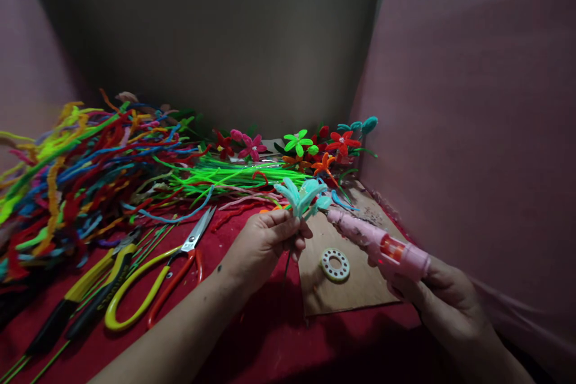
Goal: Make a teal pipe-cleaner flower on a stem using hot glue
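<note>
Pinched between the fingers of my left hand (281, 234) is a turquoise pipe-cleaner flower (299, 197), its petals fanned upward and a thin dark stem hanging below. My right hand (443, 297) grips a pink hot glue gun (378, 240) from the right side. The gun's nozzle points left and reaches the flower's right petals; whether it touches them I cannot tell. Under the gun a brown board (360, 288) lies on the red cloth, with a pale ring with holes (335, 265) resting on it.
Yellow-and-red-handled scissors (175, 264) and black-and-yellow pliers (90, 294) lie at left. A big heap of coloured pipe cleaners (67, 174) fills the far left. Green pipe cleaners (225, 174) and finished flowers (297, 143) lie along the back. Walls rise behind and at right.
</note>
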A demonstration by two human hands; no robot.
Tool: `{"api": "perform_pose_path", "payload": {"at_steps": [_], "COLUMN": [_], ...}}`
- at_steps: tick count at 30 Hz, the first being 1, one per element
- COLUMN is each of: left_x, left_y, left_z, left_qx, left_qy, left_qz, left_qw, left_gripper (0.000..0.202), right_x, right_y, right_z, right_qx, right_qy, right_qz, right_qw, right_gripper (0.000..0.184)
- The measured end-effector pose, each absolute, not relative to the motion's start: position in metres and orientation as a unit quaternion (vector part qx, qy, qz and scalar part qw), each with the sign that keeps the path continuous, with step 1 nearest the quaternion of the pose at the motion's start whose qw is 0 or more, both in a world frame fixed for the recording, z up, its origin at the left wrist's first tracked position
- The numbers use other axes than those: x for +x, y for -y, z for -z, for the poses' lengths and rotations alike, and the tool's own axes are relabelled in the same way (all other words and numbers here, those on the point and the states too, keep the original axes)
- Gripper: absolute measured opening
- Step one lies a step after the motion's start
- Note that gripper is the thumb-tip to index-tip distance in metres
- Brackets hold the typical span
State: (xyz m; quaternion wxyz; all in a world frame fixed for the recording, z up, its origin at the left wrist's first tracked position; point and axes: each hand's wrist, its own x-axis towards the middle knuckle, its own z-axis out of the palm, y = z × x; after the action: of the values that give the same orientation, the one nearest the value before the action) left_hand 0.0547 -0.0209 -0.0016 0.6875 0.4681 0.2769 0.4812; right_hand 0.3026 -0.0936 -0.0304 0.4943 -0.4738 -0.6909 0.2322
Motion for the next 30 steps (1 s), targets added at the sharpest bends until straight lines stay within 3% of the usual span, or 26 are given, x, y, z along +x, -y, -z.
{"api": "perform_pose_path", "payload": {"at_steps": [7,12,18,23,27,30], "left_x": [0.053,0.05,0.052,0.052,0.052,0.053], "left_y": [0.019,0.016,0.019,0.018,0.018,0.02], "left_z": [0.001,-0.001,-0.003,-0.001,-0.001,-0.002], "left_qx": [0.418,0.377,0.376,0.378,0.374,0.379], "left_qy": [-0.267,-0.258,-0.262,-0.247,-0.246,-0.236], "left_qz": [-0.497,-0.522,-0.511,-0.503,-0.502,-0.493], "left_qw": [0.712,0.72,0.727,0.737,0.74,0.746], "left_gripper": [0.015,0.011,0.012,0.01,0.009,0.01], "right_x": [0.315,0.338,0.36,0.367,0.353,0.316], "right_y": [0.081,0.066,0.047,0.03,0.038,0.053], "right_z": [0.034,0.034,0.066,0.066,0.046,0.029], "right_qx": [-0.476,-0.491,-0.596,-0.634,-0.637,-0.586], "right_qy": [0.688,0.764,0.749,0.729,0.708,0.691], "right_qz": [-0.121,0.001,0.11,0.163,0.17,0.028], "right_qw": [0.534,0.418,0.266,0.202,0.251,0.423], "right_gripper": [0.027,0.031,0.034,0.036,0.032,0.021]}}
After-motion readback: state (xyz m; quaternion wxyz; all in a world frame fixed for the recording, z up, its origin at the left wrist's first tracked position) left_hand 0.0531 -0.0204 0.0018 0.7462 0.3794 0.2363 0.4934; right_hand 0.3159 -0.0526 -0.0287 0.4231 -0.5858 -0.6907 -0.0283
